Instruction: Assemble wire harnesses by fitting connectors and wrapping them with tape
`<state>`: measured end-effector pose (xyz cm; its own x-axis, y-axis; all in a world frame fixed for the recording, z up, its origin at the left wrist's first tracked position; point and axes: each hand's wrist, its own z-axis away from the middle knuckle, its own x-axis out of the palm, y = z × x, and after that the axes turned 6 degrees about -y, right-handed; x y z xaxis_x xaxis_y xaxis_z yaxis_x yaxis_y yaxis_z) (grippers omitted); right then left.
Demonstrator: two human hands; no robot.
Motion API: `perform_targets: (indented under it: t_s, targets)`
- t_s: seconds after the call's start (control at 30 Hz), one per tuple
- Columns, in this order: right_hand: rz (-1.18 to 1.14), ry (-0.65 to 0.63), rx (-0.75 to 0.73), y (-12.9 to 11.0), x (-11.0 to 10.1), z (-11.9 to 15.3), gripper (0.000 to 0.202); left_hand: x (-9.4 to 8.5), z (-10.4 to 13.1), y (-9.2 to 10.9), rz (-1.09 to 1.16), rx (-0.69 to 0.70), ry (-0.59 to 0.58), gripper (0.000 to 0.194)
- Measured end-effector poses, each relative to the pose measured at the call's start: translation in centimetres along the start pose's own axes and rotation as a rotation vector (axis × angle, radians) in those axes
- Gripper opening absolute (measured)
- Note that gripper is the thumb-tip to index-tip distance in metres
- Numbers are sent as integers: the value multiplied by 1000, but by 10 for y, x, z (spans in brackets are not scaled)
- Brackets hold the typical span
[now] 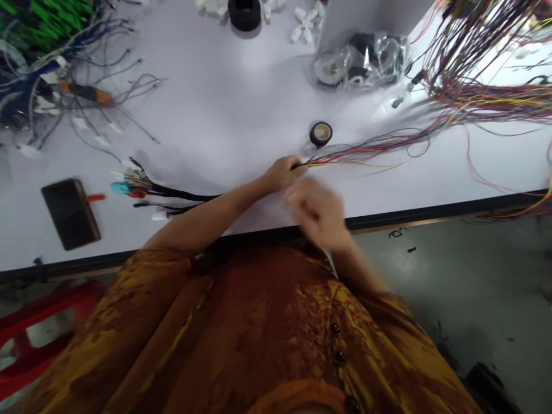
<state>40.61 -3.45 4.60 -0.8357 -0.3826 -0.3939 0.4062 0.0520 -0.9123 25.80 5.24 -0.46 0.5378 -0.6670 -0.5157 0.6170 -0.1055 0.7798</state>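
Wire bundle (pixel 345 154): black sheath (pixel 185 195) at left, loose red and yellow strands at right
Left hand (pixel 287 172): pinching it, mid-frame
Right hand (pixel 318 211): blurred; can't tell fingers' state
Hidden: stretch under left forearm (pixel 215 215)

Phone (pixel 71 214) black — stool (pixel 52 322) red — tabletop (pixel 194 103) pale lilac-white — sleeves (pixel 99 310) mottled rust and gold

White table (pixel 194 115): phone (pixel 71 214), tape roll (pixel 321 144), wire bundle (pixel 388 140).
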Motion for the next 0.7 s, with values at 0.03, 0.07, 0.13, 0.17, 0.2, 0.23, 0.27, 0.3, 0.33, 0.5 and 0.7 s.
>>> perform_targets:
  t_s: [0.03,0.07,0.13,0.17,0.2,0.23,0.27,0.3,0.33,0.5,0.7]
  targets:
    - [47,112,-29,3,-15,-14,20,-1,3,-1,-24,47,-34,24]
    - [143,341,-70,12,-31,-30,22,0,7,-2,-81,78,-38,26]
    - [365,535,8,42,-65,-68,25,5,12,-3,-225,69,42,27]
    - [445,558,90,60,-80,-85,26,8,13,-2,-263,51,102,28]
    - [503,557,184,79,-93,-100,28,12,13,-1,-259,35,151,30]
    - [541,550,283,97,-103,-112,29,14,12,1,-214,16,181,37]
    - [566,536,369,110,-111,-119,29,14,10,2,-143,-1,186,45]
    - [587,517,444,120,-115,-123,31,13,10,2,-62,-19,174,52]
    - [609,502,506,125,-117,-124,35,11,11,2,11,-30,163,54]
    - [792,574,453,97,-98,-104,63,-2,63,-14,124,228,375,28]
    - [559,-173,-331,24,46,-94,35,18,148,-32,203,196,116,27]
